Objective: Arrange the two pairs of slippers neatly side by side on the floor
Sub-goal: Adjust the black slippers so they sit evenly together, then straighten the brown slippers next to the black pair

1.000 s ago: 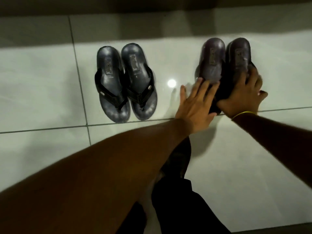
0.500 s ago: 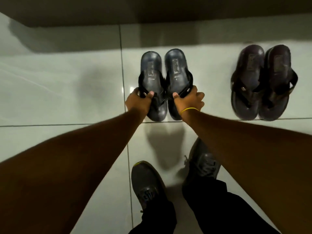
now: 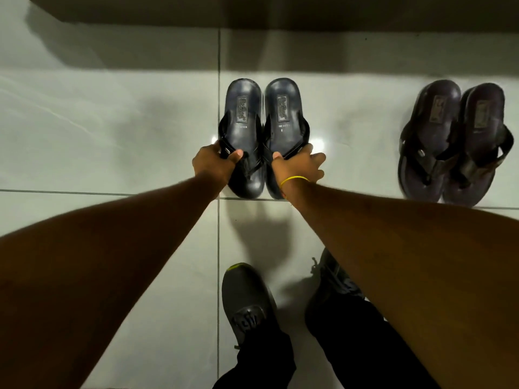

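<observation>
Two pairs of dark flip-flop slippers lie on the pale tiled floor, heels away from me. The bluish-black pair is in the middle: its left slipper [image 3: 243, 119] and right slipper [image 3: 283, 116] touch side by side. My left hand [image 3: 214, 164] grips the left slipper's strap and outer edge. My right hand [image 3: 299, 167], with a yellow band at the wrist, grips the right slipper's strap and side. The brownish pair [image 3: 452, 141] lies at the right, its two slippers close together, untouched.
A dark wall base [image 3: 252, 12] runs along the top, casting a shadow on the tiles. My two dark sneakers [image 3: 248, 299] stand on the floor below the slippers. Tile seams cross near the bluish pair's toes.
A second ago both hands were on the brownish pair. They then moved left to the bluish-black pair, took hold of it and brought its slippers straight and parallel. The view shifted left.
</observation>
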